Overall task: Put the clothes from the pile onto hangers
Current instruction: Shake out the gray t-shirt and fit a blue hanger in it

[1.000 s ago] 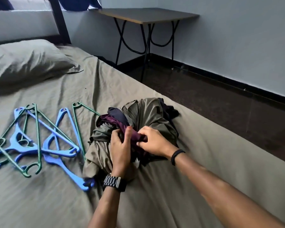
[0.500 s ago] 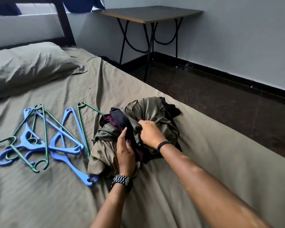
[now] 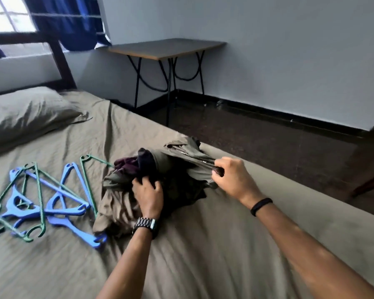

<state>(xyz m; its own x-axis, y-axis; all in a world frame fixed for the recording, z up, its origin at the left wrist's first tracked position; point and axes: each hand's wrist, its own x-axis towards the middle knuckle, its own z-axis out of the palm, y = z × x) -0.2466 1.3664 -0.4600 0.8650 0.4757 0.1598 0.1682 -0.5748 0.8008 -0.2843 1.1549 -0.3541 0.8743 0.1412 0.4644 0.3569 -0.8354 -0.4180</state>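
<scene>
Gripping an olive-green garment (image 3: pixel 188 156) at its edge, the right hand (image 3: pixel 233 178) has its fingers curled round the cloth at about three o'clock of the pile of clothes (image 3: pixel 151 186), which sits in the middle of the bed (image 3: pixel 203 244). The left hand (image 3: pixel 148 194), a metal watch (image 3: pixel 146 225) on its wrist, rests on the near side of the pile with its fingers bent into a dark piece; the blur makes it hard to say how firmly it holds. A purple item (image 3: pixel 127 166) shows at the pile's eleven o'clock. Blue and green hangers (image 3: pixel 43 201) lie tangled at nine o'clock, the nearest just beside the clothes. A pillow (image 3: pixel 26 115) lies farther up the bed, and a small worktop (image 3: pixel 166 48) stands by the wall at twelve o'clock.
</scene>
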